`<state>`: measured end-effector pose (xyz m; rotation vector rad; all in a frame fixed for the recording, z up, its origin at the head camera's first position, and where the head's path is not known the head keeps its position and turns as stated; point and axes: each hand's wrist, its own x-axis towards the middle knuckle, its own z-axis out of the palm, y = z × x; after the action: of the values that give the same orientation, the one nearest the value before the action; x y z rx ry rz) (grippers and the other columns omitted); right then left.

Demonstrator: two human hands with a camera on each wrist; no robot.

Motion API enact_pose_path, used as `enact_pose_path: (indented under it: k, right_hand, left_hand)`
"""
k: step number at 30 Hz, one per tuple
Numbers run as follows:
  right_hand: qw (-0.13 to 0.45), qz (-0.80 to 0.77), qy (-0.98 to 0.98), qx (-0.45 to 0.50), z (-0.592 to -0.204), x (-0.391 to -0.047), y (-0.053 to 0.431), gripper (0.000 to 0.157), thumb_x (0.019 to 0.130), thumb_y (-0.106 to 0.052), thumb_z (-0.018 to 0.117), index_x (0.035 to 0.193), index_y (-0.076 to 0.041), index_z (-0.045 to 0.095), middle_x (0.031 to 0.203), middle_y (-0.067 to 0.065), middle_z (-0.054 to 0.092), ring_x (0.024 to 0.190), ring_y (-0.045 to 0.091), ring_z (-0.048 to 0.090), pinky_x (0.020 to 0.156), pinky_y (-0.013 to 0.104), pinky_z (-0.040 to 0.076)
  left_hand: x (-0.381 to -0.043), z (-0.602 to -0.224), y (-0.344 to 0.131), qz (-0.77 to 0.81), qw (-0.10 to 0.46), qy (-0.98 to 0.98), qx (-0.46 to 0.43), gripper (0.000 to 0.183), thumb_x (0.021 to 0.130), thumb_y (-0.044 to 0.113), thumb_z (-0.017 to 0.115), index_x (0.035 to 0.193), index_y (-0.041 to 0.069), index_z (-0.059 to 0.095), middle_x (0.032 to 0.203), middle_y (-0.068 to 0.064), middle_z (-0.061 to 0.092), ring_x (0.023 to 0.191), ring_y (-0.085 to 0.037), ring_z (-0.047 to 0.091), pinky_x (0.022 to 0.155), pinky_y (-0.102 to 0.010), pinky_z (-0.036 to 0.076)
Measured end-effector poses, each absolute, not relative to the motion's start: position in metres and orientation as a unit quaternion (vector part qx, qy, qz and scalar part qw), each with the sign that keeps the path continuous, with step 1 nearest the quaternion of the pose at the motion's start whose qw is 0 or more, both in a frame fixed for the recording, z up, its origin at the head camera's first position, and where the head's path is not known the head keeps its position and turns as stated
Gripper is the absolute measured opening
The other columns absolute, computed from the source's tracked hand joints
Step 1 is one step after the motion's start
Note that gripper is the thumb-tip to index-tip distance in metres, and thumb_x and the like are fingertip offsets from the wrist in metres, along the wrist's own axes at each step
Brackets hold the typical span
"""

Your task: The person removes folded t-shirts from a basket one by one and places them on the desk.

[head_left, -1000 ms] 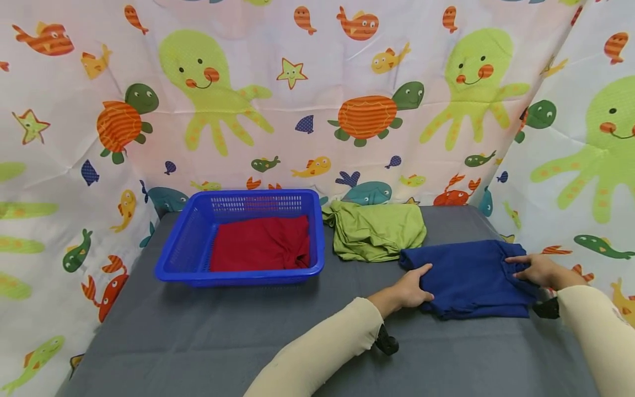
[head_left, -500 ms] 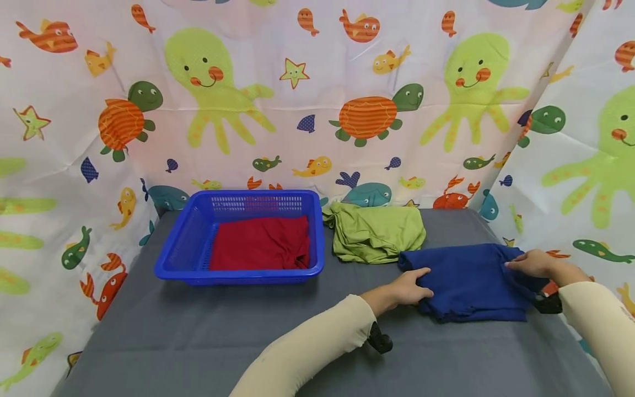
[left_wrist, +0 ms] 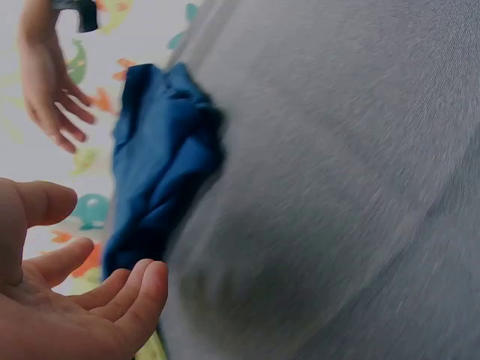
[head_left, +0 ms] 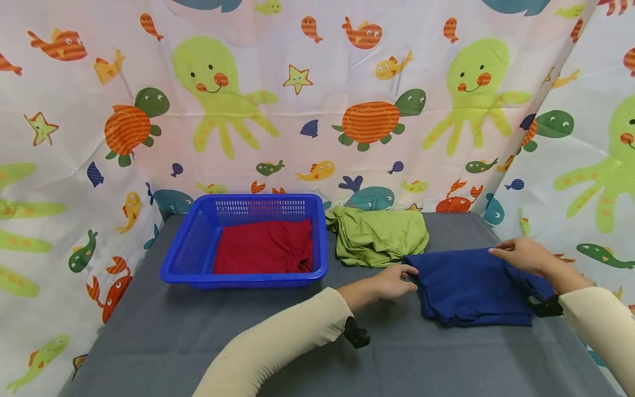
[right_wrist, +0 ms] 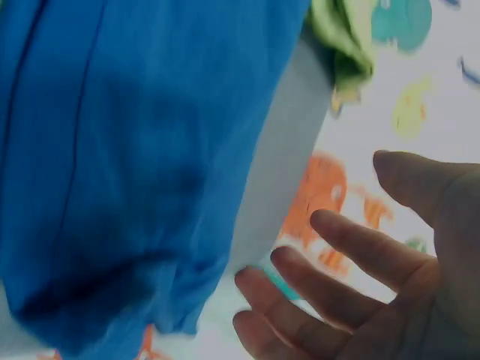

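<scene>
A folded dark blue cloth (head_left: 466, 286) lies on the right part of the grey table. My left hand (head_left: 393, 281) is just off the cloth's left edge, fingers spread and nothing in them. In the left wrist view that hand (left_wrist: 90, 300) shows an empty palm, with the blue cloth (left_wrist: 161, 150) beyond its fingertips. Over the cloth's upper right corner hovers my right hand (head_left: 527, 256). The right wrist view shows this hand (right_wrist: 360, 285) with its fingers apart and the cloth (right_wrist: 150, 150) beside them, a crease near its end.
A blue plastic basket (head_left: 243, 279) at the left holds a folded red cloth (head_left: 265, 248). Behind the blue cloth lies a crumpled lime green cloth (head_left: 382, 237). A curtain (head_left: 317, 121) printed with sea animals borders the grey table (head_left: 149, 342) at the back and sides.
My left hand has drawn back leftward off the blue cloth's edge. My right hand has let go of the right side, lifted and shifted slightly left. The blue cloth stays folded in place.
</scene>
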<state>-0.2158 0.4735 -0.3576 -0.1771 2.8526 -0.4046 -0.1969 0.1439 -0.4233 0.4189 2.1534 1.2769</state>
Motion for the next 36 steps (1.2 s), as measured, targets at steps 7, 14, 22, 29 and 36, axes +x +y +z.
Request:
enact_pose_path:
  k: [7,14,22,29,36]
  right_hand:
    - [0.119,-0.197,0.966,-0.122,-0.358,-0.216,0.419,0.045,0.105,-0.026,0.054,0.124,0.013,0.064,0.117,0.031,0.069,0.107,0.047,0.065,0.085,0.056,0.056]
    - [0.106,-0.24,0.953,-0.154,-0.35,-0.216,0.375,0.042,0.104,-0.025,0.056,0.129,0.007,0.064,0.12,0.028,0.069,0.11,0.046,0.065,0.085,0.053,0.058]
    - [0.109,-0.283,0.935,-0.184,-0.343,-0.22,0.32,0.04,0.104,-0.024,0.056,0.132,0.004,0.064,0.124,0.025,0.069,0.114,0.041,0.066,0.094,0.055,0.055]
    - [0.14,-0.368,0.894,-0.213,-0.337,-0.231,0.266,0.042,0.106,-0.023,0.054,0.139,0.002,0.058,0.135,0.027,0.062,0.116,0.037,0.066,0.089,0.044,0.059]
    - [0.165,-0.446,0.856,-0.203,-0.333,-0.241,0.212,0.047,0.106,-0.023,0.052,0.147,0.0,0.049,0.136,0.027,0.061,0.11,0.032,0.07,0.093,0.043,0.059]
  left_hand:
    - [-0.213,-0.394,0.116,0.534,0.311,0.769,0.162,0.042,0.103,0.019,0.057,0.145,0.015,0.055,0.152,-0.018,0.049,0.122,-0.032,0.062,0.094,-0.044,0.055]
    - [-0.225,-0.37,0.082,0.558,0.292,0.757,0.174,0.041,0.105,0.017,0.054,0.145,0.013,0.054,0.15,-0.017,0.052,0.127,-0.029,0.06,0.093,-0.042,0.054]
    - [-0.232,-0.354,0.034,0.557,0.272,0.767,0.167,0.041,0.106,0.016,0.051,0.147,0.014,0.052,0.148,-0.013,0.055,0.133,-0.03,0.057,0.105,-0.049,0.052]
    - [-0.238,-0.344,-0.019,0.548,0.247,0.79,0.124,0.041,0.106,0.017,0.052,0.147,0.016,0.053,0.147,-0.012,0.056,0.131,-0.029,0.058,0.104,-0.045,0.053]
    - [-0.238,-0.336,-0.08,0.559,0.243,0.789,0.072,0.043,0.106,0.017,0.049,0.149,0.011,0.048,0.15,-0.019,0.05,0.136,-0.038,0.052,0.109,-0.047,0.05]
